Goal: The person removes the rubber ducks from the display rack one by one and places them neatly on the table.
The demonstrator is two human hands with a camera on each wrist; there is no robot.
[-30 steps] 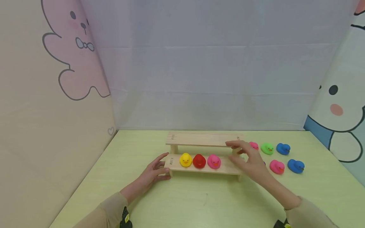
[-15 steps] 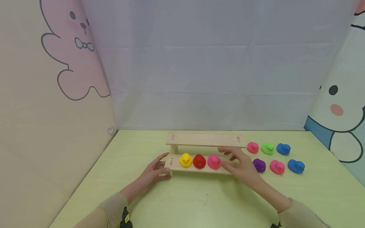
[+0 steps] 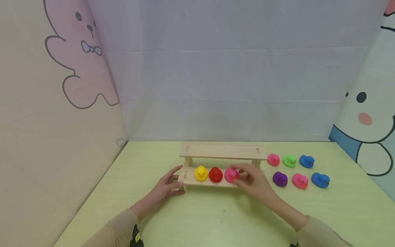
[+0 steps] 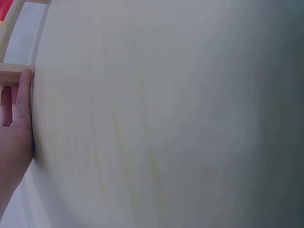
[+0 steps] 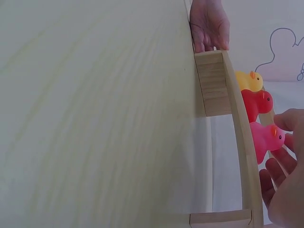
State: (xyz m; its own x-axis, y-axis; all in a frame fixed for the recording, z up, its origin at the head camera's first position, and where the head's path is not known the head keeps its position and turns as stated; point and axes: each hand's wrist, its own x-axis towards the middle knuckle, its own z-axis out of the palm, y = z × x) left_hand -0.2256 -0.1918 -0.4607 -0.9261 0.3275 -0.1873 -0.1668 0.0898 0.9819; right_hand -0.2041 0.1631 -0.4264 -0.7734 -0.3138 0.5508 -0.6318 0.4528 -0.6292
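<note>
A two-tier wooden stand (image 3: 222,151) sits mid-table. On its lower shelf stand a yellow rubber duck (image 3: 201,173), a red rubber duck (image 3: 215,175) and a pink rubber duck (image 3: 230,175), side by side. My right hand (image 3: 254,181) has thumb and index finger on either side of the pink duck, pinching it; the right wrist view shows that duck (image 5: 267,140) upright on the shelf beside the curled fingers. At the stand's left end, my left hand (image 3: 162,188) touches the lower shelf with extended fingers; the left wrist view shows a straight finger (image 4: 23,97) against the wood.
Right of the stand, two rows of rubber ducks rest on the table: a pink one (image 3: 273,160), a green one (image 3: 289,161) and a blue one (image 3: 307,161) behind; a purple one (image 3: 280,179), another pink (image 3: 300,180) and another blue (image 3: 320,180) in front.
My right hand has moved left from the stand's right end to the pink duck on the lower shelf, uncovering the purple duck. My left hand and the ducks have stayed put.
</note>
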